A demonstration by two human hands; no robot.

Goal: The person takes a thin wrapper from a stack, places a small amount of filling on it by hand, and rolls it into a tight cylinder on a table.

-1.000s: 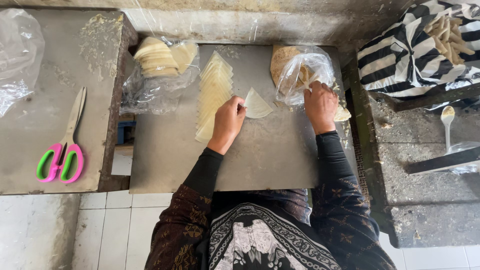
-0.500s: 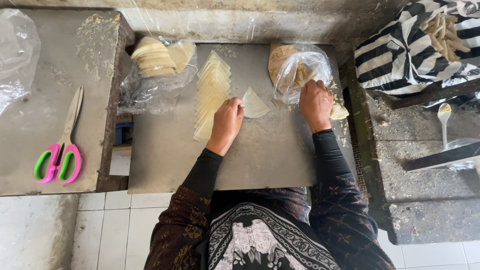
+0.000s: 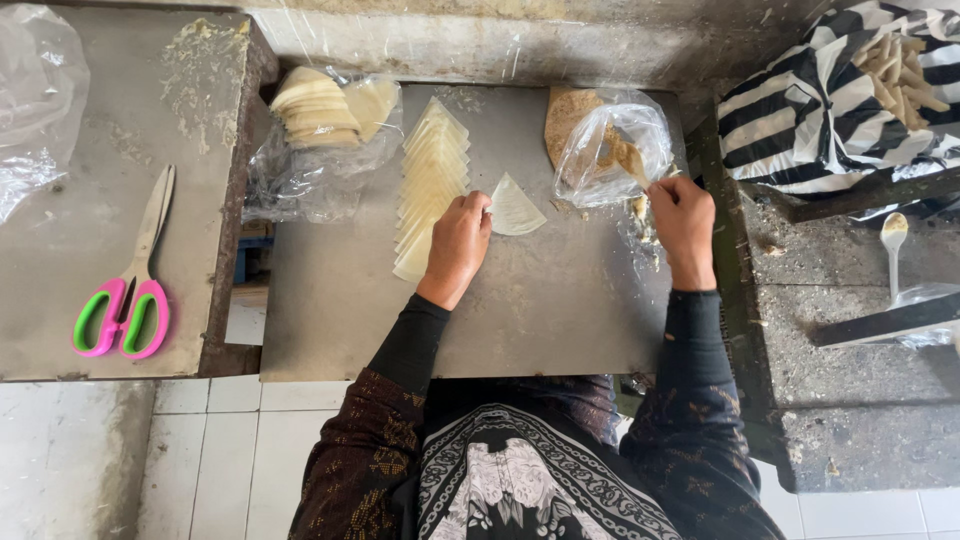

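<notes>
On the grey metal worktop (image 3: 520, 310), the left hand (image 3: 457, 245) has stayed at the edge of the single pale triangular pastry sheet (image 3: 515, 207), fingertips pinching its left corner. The right hand (image 3: 683, 222) has slid slightly outward since half a second ago and now grips the mouth of the clear plastic bag of brown crumbly filling (image 3: 610, 150), fingers curled on the film. Just left of the left hand lies the fanned row of pale triangular sheets (image 3: 430, 185), touching its knuckles. Farther left sits a crumpled clear bag with a stack of rounded sheets (image 3: 320, 115). Pink-and-green-handled scissors (image 3: 125, 300) lie well apart on the neighbouring table. A black-and-white striped cloth (image 3: 820, 110) holding rolled pastries (image 3: 900, 75) sits at the far right.
</notes>
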